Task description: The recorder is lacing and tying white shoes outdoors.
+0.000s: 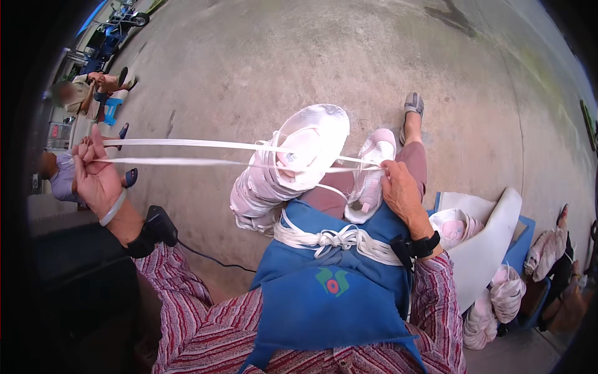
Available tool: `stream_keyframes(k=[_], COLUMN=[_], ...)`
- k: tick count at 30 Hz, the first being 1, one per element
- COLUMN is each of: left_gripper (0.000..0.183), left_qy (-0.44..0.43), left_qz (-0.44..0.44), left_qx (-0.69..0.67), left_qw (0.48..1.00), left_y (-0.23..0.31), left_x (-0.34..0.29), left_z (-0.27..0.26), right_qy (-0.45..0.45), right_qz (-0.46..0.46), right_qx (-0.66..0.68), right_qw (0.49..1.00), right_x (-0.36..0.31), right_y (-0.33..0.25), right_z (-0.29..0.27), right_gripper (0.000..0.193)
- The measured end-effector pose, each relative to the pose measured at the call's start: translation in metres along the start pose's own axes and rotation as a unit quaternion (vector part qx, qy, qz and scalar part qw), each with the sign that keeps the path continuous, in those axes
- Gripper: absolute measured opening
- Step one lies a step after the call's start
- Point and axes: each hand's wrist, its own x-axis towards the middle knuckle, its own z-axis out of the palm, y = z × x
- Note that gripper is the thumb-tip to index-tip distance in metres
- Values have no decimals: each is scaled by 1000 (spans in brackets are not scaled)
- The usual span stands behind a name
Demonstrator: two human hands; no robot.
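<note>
A long white shoelace runs in two taut strands from my left hand, raised far out to the left, across to my right hand. The left fingers are closed on its looped end. My right thumb and fingers pinch the lace beside a pink-and-white shoe upper resting on my right thigh. Beneath the strands stands a stack of nested pink-and-white shoe uppers, its pale opening facing up. A knotted bundle of white laces lies across my blue apron.
At my right, a white-lined blue bin holds more uppers. Bundled uppers sit beside it. Two people sit at the far left near a blue stool and a parked vehicle. A black cable trails from my left wrist device.
</note>
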Motion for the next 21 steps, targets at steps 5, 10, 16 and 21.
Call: stream_keyframes(k=[5, 10, 16, 21], left_gripper=[15, 16, 20, 24], left_qy=[86, 56, -91, -300], left_qz=[50, 46, -166, -274], left_qx=[29, 128, 225, 250], left_qw=[995, 989, 956, 879], left_y=[-31, -46, -95, -150], left_x=[-22, -56, -113, -169], left_z=[41, 106, 151, 177], right_qy=[-17, -37, 82, 45], right_qz=[6, 23, -59, -170], right_qx=[-61, -61, 62, 154], right_qw=[998, 997, 993, 972], right_x=[-5, -6, 7, 2], right_y=[-15, -26, -48, -167], right_z=[0, -6, -22, -85], right_gripper=[34, 35, 21, 12])
